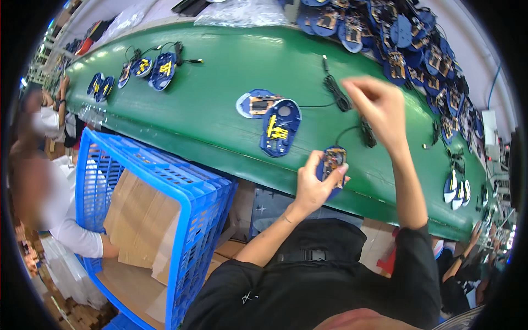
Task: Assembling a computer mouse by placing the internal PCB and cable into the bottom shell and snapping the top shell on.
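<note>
My left hand (312, 186) grips an opened computer mouse half (333, 161), a blue shell with a circuit board inside, near the belt's front edge. Its black cable runs up to a coiled bundle (367, 133) beside my right wrist. Raised over the belt to the right, my right hand (379, 104) has its fingers curled together; anything between them is hidden. Ahead of my left hand lies a blue mouse shell with yellow parts (279, 132), overlapping another mouse half with a board (258, 104). That one's cable leads to a coiled cable (336, 93).
Mouse parts are heaped at the far right (396, 49) of the green belt (214, 71). More shells with cables (163, 70) sit at the left, others (456, 190) at the right. A blue crate (184, 220) with cardboard stands left of me, where another person (82, 236) reaches in.
</note>
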`<state>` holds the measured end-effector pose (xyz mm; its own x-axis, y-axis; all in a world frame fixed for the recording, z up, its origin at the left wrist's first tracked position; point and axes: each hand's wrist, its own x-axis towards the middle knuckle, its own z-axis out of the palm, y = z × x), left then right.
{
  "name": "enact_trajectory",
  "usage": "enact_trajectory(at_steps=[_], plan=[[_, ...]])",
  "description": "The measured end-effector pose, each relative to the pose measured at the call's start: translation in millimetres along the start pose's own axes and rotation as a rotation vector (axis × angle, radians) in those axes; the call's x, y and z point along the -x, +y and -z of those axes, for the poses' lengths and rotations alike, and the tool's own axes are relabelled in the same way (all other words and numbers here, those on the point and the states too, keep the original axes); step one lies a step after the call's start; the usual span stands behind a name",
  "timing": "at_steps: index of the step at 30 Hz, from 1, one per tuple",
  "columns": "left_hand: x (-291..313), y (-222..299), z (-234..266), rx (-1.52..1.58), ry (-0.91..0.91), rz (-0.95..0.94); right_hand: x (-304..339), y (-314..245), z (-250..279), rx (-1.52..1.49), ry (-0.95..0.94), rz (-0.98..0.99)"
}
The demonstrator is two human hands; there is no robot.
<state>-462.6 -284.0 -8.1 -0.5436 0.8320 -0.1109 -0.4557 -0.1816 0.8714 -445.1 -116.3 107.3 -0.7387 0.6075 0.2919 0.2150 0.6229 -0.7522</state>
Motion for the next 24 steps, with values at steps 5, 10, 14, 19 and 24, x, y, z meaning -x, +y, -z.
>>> enact_trajectory(at_steps=[5,10,14,19,24], plan=[[1.6,5.1,-0.4,-0.027,-0.003,-0.028,-210.2,55.8,-114.4,0.482,-0.115,0.509],[-2.7,1.2,5.6,-0.155,-0.067,-0.111,-340.4,106.2,-223.0,0.586,-0.185,0.637],[-1.3,6.2,8.2,-0.215,-0.088,-0.129,-377.7,124.5,-248.4,0.739,-0.201,0.566],[-0.7,-0.5,10.3,-0.204,-0.142,-0.124,-396.5,106.0,-223.5,0.465,-0.277,0.55],[-2.1,-4.5,23.3,-0.235,-0.091,-0.126,-382.9,67.3,-251.5,0.45,-0.292,0.422]])
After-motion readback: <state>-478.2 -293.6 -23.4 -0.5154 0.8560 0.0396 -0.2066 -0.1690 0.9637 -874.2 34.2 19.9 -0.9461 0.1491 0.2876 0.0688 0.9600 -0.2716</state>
